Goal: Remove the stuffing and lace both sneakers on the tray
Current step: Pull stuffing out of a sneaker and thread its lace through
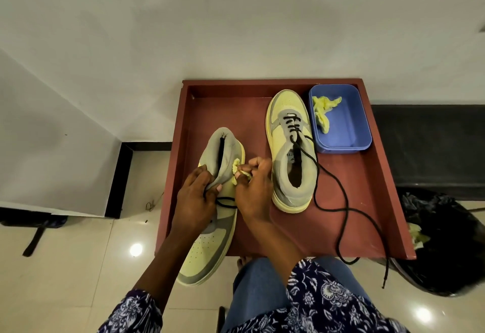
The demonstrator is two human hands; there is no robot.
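Two pale yellow and grey sneakers sit on a dark red tray [367, 188]. The left sneaker [210, 243] points toward me, its toe over the tray's near edge. My left hand [193, 201] grips its grey collar and tongue. My right hand [253, 188] pinches a crumpled yellow paper stuffing [236, 168] at the shoe's opening. A black lace [225, 202] crosses this shoe between my hands. The right sneaker [290, 154] points away and is partly laced, with its long black lace [343, 217] trailing over the tray's near edge.
A blue plastic bin [346, 133] at the tray's far right holds a yellow paper wad [324, 113]. A black bag [443, 241] with more yellow paper stands on the tiled floor to the right. A white wall is behind; my knees are below the tray.
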